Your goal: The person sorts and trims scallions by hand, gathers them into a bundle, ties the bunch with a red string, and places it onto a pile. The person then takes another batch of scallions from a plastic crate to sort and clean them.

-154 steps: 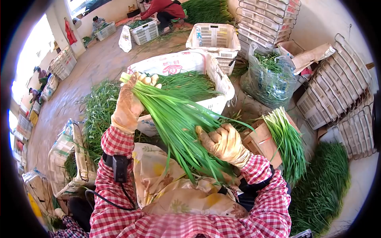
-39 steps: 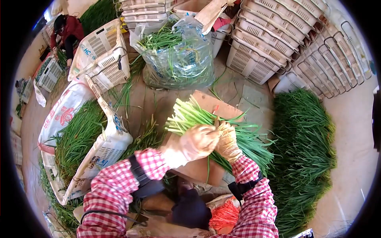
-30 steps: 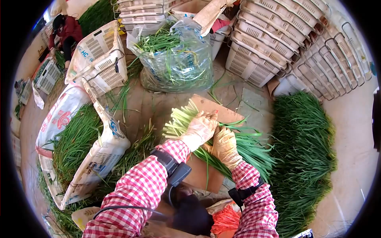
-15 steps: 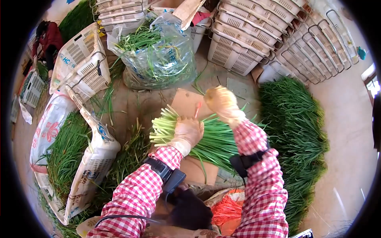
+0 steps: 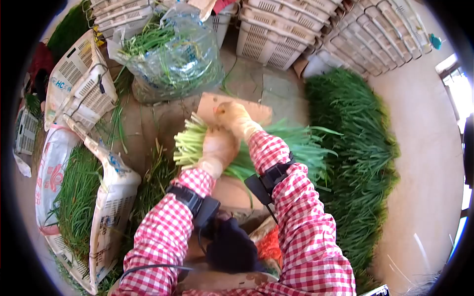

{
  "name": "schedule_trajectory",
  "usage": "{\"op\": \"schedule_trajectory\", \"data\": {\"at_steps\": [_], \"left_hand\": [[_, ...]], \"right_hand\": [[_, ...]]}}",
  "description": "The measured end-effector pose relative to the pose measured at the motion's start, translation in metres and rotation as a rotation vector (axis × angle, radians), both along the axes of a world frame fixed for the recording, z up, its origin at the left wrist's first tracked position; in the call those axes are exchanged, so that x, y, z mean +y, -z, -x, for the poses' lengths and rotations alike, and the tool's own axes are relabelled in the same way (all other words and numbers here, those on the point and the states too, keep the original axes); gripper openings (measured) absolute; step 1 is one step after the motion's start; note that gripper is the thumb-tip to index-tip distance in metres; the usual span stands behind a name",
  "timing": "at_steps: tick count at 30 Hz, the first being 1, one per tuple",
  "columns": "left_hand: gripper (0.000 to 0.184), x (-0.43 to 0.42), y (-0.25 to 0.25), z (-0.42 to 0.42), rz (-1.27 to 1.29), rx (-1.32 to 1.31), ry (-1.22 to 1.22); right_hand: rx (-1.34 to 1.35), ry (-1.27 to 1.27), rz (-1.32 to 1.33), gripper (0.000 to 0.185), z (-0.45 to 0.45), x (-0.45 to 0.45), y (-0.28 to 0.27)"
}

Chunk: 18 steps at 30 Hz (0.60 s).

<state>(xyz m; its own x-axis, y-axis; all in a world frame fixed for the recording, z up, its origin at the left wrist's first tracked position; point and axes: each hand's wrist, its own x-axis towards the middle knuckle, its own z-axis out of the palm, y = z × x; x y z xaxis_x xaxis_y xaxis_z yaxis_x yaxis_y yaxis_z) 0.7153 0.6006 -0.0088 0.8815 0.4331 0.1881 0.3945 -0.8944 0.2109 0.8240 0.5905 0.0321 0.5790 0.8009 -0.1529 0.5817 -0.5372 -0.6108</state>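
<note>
A bundle of garlic chives (image 5: 191,142) lies across a brown board (image 5: 234,190), pale cut stems to the left and green leaves to the right. My left hand (image 5: 218,148), in a thin pale glove, is closed around the bundle near the stems. My gloved right hand (image 5: 236,119) is just above and beside it, fingers pinched together. A small bit of red tie (image 5: 216,111) shows at the right fingertips; most of it is hidden. The leaves are partly covered by my right forearm.
A long pile of chives (image 5: 345,163) lies on the right. Behind the board stand a clear plastic bag (image 5: 180,74) of greens and stacked white crates (image 5: 276,37). Tipped crates (image 5: 116,202) are on the left. Red strips (image 5: 270,245) lie near my lap.
My right hand has swung left and down from over the leaves to beside my left hand. My left hand still holds the bundle. The whole view has shifted slightly.
</note>
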Motion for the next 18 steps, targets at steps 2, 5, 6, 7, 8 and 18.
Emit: {"op": "schedule_trajectory", "data": {"at_steps": [2,5,6,7,8,18], "left_hand": [[0.024,0.009,0.008,0.006,0.002,-0.185,0.01],[0.016,0.025,0.003,0.013,0.41,-0.224,0.039],[0.02,0.024,-0.003,0.02,0.546,-0.541,0.118],[0.025,0.022,-0.009,0.027,0.68,-0.862,0.193],[0.03,0.029,-0.024,0.048,0.638,-0.683,0.161],[0.052,0.039,0.008,0.137,0.059,0.209,0.809]], "right_hand": [[0.326,0.123,-0.331,0.019,0.001,-0.013,0.031],[0.782,0.445,-0.58,0.018,0.004,-0.017,0.062],[0.81,0.421,-0.518,0.019,-0.012,-0.009,0.09],[0.813,0.427,-0.508,0.018,0.002,-0.016,0.062],[0.785,0.422,-0.486,0.018,0.006,-0.019,0.048],[0.586,0.391,-0.387,0.021,0.006,-0.018,0.044]]}}
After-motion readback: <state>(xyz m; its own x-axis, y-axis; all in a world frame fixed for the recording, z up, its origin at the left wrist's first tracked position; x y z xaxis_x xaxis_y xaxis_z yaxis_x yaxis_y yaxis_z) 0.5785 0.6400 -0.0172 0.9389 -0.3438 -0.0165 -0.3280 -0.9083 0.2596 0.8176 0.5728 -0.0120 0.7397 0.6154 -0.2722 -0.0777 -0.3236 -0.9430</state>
